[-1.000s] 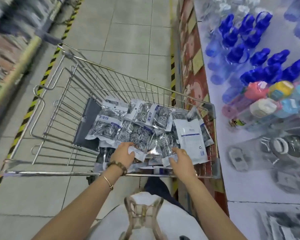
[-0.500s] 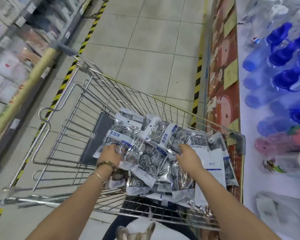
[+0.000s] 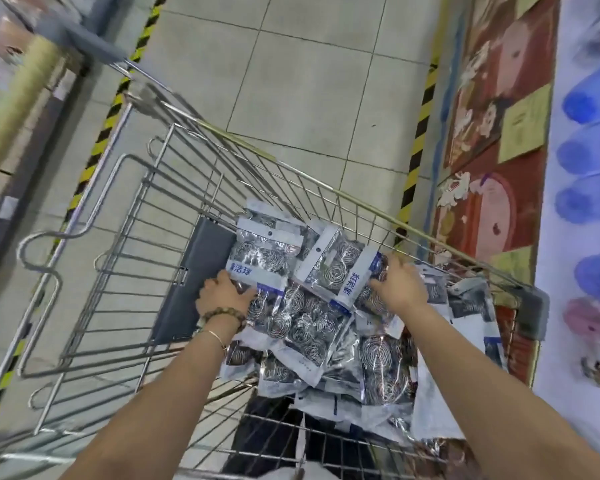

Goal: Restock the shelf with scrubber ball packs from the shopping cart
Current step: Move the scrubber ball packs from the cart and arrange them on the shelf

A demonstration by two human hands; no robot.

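A wire shopping cart [image 3: 326, 181] holds a heap of several scrubber ball packs [image 3: 305, 323], clear bags with white and blue labels and steel coils inside. My left hand [image 3: 222, 296] grips the lower edge of one pack [image 3: 264, 254] at the left side of the heap. My right hand [image 3: 400, 285] reaches over the right side, fingers curled round the edge of another pack [image 3: 340, 268]. Both arms stretch in from the bottom of the view.
The shelf [image 3: 589, 168] on the right carries blurred blue and pink bottles above a red decorated base panel [image 3: 489, 133]. Another shelf unit [image 3: 11, 109] lines the left. Yellow-black floor tape [image 3: 416, 150] borders the tiled aisle. The cart's grey flap [image 3: 194, 278] lies beside my left hand.
Both hands have moved farther into the cart, away from its near edge, and now grip packs on top of the heap. The view has tilted down and swung left.
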